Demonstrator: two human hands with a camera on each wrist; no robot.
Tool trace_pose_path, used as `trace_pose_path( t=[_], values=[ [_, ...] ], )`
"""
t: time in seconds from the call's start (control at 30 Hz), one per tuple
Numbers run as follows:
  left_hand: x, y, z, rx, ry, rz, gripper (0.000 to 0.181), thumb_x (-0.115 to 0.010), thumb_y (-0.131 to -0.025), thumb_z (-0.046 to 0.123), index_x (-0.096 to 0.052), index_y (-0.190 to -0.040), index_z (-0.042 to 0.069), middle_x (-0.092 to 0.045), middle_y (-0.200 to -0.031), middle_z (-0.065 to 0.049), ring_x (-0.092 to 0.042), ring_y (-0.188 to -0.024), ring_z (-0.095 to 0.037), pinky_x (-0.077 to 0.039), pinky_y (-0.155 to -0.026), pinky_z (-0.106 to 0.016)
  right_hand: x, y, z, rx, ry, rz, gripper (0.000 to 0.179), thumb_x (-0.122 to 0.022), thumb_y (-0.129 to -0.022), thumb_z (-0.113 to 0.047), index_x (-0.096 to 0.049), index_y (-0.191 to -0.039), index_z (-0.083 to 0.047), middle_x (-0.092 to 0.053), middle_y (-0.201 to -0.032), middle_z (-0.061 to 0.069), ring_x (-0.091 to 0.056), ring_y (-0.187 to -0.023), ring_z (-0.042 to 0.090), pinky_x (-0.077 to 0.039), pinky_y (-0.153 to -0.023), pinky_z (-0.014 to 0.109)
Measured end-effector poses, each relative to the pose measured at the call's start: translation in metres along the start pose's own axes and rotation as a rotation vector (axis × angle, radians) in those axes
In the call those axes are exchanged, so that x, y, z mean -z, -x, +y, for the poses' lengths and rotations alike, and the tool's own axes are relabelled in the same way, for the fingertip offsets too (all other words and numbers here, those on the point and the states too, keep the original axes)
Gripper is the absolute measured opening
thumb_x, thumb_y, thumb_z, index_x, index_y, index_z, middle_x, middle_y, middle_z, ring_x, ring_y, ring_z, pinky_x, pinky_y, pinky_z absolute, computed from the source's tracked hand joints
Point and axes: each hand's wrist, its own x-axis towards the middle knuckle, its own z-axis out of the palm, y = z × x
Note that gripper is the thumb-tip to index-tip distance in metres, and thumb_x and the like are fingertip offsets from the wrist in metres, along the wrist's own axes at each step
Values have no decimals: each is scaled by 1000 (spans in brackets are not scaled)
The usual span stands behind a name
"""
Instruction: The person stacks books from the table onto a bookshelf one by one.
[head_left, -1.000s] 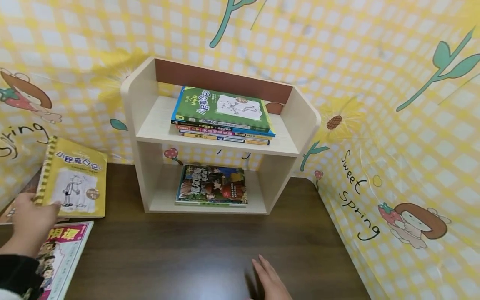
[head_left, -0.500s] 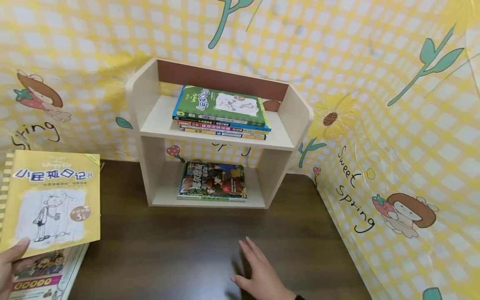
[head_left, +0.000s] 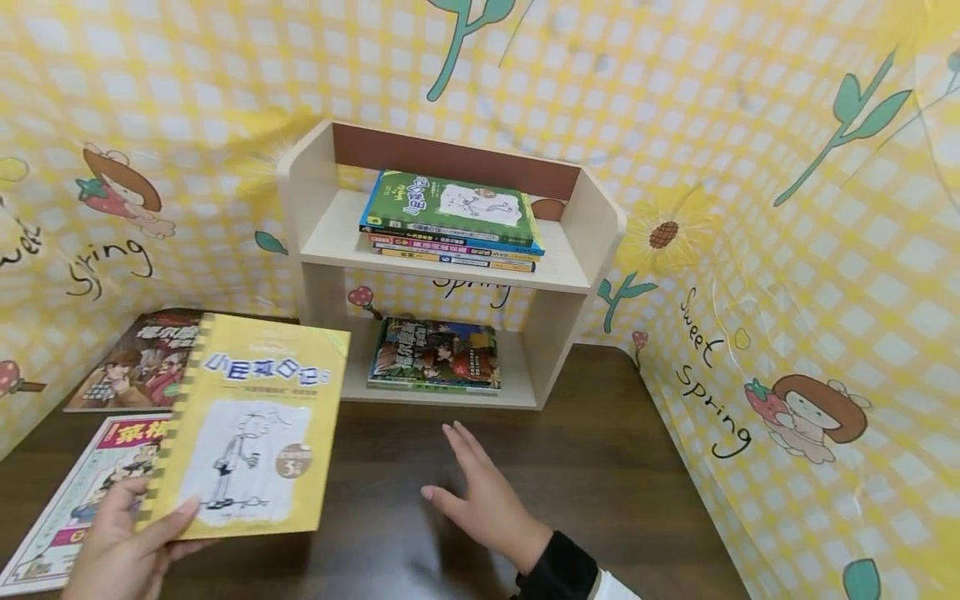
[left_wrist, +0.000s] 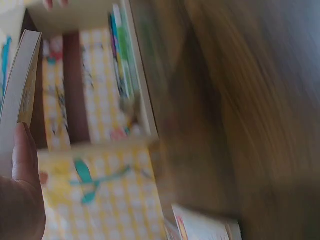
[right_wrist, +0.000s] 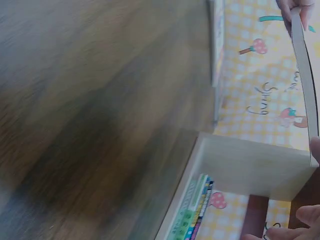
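My left hand [head_left: 131, 537] grips a yellow paperback comic book [head_left: 258, 450] by its lower left corner, thumb on the front cover. The book is held up above the left side of the table, its cover facing me. In the left wrist view the thumb lies against the book [left_wrist: 20, 85], seen edge-on. My right hand [head_left: 491, 504] hovers over the table to the right of the book, fingers extended and thumb apart, holding nothing. The right wrist view catches the book's edge [right_wrist: 306, 85] with fingertips of the right hand [right_wrist: 295, 227] low in the corner.
A two-tier wooden bookshelf [head_left: 318, 192] stands at the back. Several books [head_left: 450, 217] lie stacked on its upper tier, and more books [head_left: 435, 354] lie flat below. Two books, one dark [head_left: 142, 362] and one pink-and-white [head_left: 82, 500], lie on the dark table [head_left: 600, 467] at left.
My left hand has lifted the yellow comic book off the books at the left and carried it rightward. The right hand has come further into view, moving up and left.
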Motion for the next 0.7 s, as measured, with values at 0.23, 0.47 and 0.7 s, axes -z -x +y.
trace_pose_path(
  t=[0.23, 0.47, 0.7],
  values=[
    [-52, -3, -36, 1, -35, -110, 34, -44, -92, -18, -42, -112, 9, -68, -103, -4, -71, -83, -21, -59, -64, -35, 1, -5, -9, 24, -159, 63, 67, -44, -100, -49, -15, -156, -23, -20, -160, 5, -35, -139, 31, -36, -107, 52],
    [-105, -2, -71, 53, -64, -73, 29, -46, -93, -14, -33, -111, 6, -67, -103, 1, -70, -84, -17, -59, -66, -34, -2, -11, -17, 57, -508, 54, 64, -38, -104, -37, -2, -156, -27, -47, -141, 12, -53, -123, 25, -45, -100, 47],
    [-137, -6, -86, 175, -167, 27, 29, -46, -98, -5, -24, -115, 4, -66, -102, 9, -69, -89, -13, -58, -72, -32, -6, -15, -18, 112, -657, 136, 60, -38, -105, -17, -6, -153, -32, -62, -112, 15, -69, -82, 24, -58, -68, 34]
  ],
)
